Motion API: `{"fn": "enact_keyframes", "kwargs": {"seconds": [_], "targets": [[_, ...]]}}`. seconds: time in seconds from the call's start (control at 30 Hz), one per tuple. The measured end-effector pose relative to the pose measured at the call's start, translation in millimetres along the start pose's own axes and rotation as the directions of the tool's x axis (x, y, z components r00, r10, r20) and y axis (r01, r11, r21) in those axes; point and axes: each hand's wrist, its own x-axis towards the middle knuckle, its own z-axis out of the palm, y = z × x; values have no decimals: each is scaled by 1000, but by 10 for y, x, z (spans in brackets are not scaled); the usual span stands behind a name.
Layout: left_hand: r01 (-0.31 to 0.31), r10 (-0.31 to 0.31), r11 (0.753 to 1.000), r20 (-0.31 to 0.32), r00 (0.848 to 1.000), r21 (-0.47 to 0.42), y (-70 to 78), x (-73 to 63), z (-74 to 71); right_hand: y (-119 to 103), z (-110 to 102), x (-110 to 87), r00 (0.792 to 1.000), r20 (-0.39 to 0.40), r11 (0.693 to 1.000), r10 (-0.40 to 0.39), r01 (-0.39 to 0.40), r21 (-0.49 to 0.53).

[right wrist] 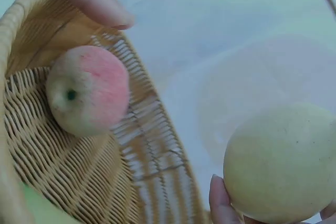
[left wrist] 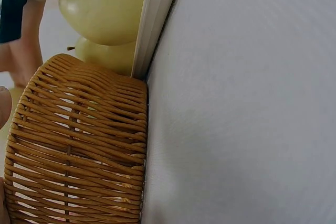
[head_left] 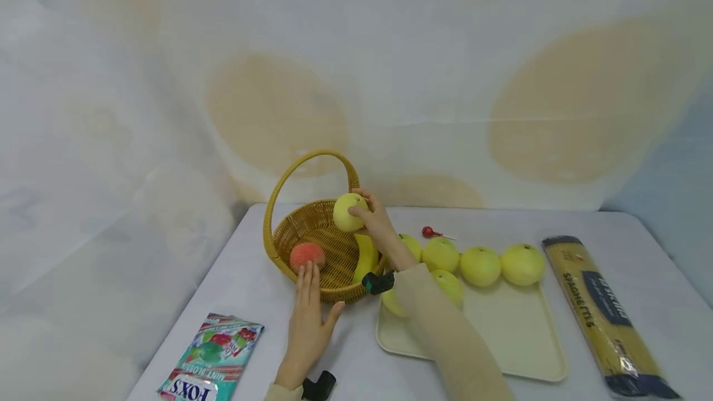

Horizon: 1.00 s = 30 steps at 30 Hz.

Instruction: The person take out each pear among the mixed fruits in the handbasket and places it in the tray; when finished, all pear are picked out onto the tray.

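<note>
My right hand (head_left: 380,223) grips a yellow-green pear (head_left: 348,215) up over the right back side of a wicker basket (head_left: 336,249). In the right wrist view, fingertips show round the lower part of that pear (right wrist: 281,166). Inside the basket lie a red-and-cream peach (head_left: 306,254) on the left and a yellow banana (head_left: 365,257) on the right. My left hand (head_left: 309,327) reaches to the basket's front left rim with straight fingers, the tips overlapping the peach's lower edge in the head view. The left wrist view shows the woven basket side (left wrist: 79,145) close up.
Right of the basket, a cream tray (head_left: 518,339) holds several more pears (head_left: 480,266). A red lollipop (head_left: 429,232) lies behind it. A spaghetti pack (head_left: 604,314) lies at far right, a Fox's candy bag (head_left: 214,354) at front left. The basket's tall handle (head_left: 320,153) arches overhead.
</note>
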Motion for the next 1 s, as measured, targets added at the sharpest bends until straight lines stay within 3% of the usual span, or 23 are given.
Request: {"fn": "enact_keyframes", "kwargs": {"seconds": [0.17,0.4,0.67,1.0], "targets": [[-14,14,1000,-25,1000,5,-5,0,7,-78,-226,-109,1000,-15,1000,-22,22,21],[-27,27,1000,-34,999,4,-8,9,3,-127,-610,-406,997,-60,987,-46,55,148],[-58,58,998,-53,997,5,-47,21,12,-157,-964,-695,992,-65,991,-104,109,78],[-52,52,999,-50,997,6,-59,30,-1,-155,-1332,-1056,988,-94,987,-120,128,95]]}}
